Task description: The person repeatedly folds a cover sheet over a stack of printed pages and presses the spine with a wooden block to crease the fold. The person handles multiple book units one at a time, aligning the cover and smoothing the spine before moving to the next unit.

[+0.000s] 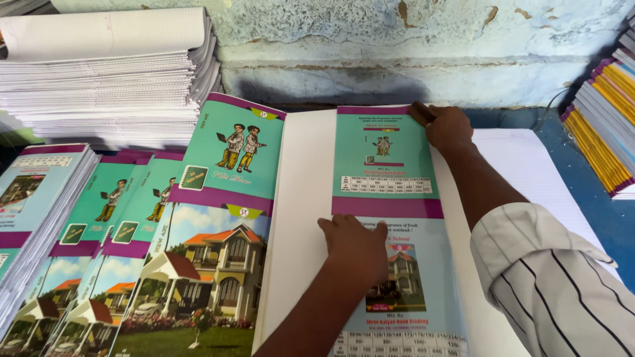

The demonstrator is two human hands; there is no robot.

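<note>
head view: left hand (355, 246) lies flat, fingers spread, pressing the printed cover sheet (387, 198) onto the white paper block (301, 218). further out, right hand (448, 127) at the sheet's top edge, fingers curled over a dark brown tool (421, 112), possibly a brush. fanned covers (198, 251) left; ruled stack (112, 73) against the wall.

Left hand (354, 246): palm down, fingers together and pointing up-left, pressed flat, knuckles slightly raised; bare forearm entering from bottom centre, angled up and to the right. Right hand (448, 127): stretched far fwd, palm down, fingers curled over at the tips; wrist straight, forearm bare to mid-length, white striped sleeve rolled back near the elbow at lower right. Hands well apart, right ahead of left.
</note>
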